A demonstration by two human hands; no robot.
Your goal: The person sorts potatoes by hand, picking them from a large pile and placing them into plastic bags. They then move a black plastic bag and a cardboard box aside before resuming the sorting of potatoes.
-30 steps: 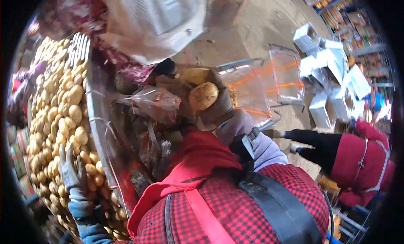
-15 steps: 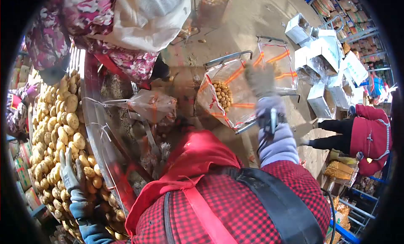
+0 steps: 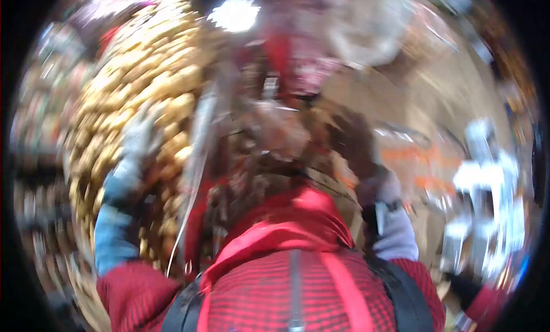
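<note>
Everything is smeared by motion. My left hand (image 3: 139, 136), in a pale glove, rests on or just over the heap of potatoes (image 3: 154, 68), its fingers stretched out and apparently holding nothing. My right hand (image 3: 352, 138), gloved and in shadow, is in front of my chest, beside a clear plastic bag (image 3: 281, 128) at the table's edge. Its fingers are too blurred to read. Further right, a clear bag with orange stripes (image 3: 418, 166) is on the floor; what it contains cannot be made out.
A metal table edge (image 3: 200, 143) runs between the potatoes and the floor. A person in pink patterned clothing (image 3: 315, 63) stands ahead, near a white cloth or sack (image 3: 366, 28). White boxes (image 3: 487, 189) are at the right, with part of another person in red (image 3: 487, 303) below.
My view has swung left, so the potatoes sit nearer the centre. My right hand has come from above the striped bag toward the table. My left hand stays over the potatoes.
</note>
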